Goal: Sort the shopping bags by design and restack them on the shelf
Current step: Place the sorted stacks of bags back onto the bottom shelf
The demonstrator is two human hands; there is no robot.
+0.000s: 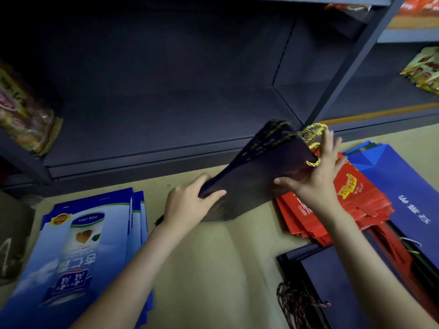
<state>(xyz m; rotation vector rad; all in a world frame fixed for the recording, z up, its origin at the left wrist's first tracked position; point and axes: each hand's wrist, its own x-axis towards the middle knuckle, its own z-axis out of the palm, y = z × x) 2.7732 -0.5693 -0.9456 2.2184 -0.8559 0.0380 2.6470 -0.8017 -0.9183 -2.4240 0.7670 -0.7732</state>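
Beige floor lies in front of a dark metal shelf. Just in front of the shelf's low edge, a stack of dark bags with gold rope handles is held up, tilted, handle end nearest the shelf. The left hand grips the end farthest from the shelf, fingers curled over it. The right hand pinches the stack near the handles, thumb on the front, fingers spread behind. Red bags lie on the floor before the shelf.
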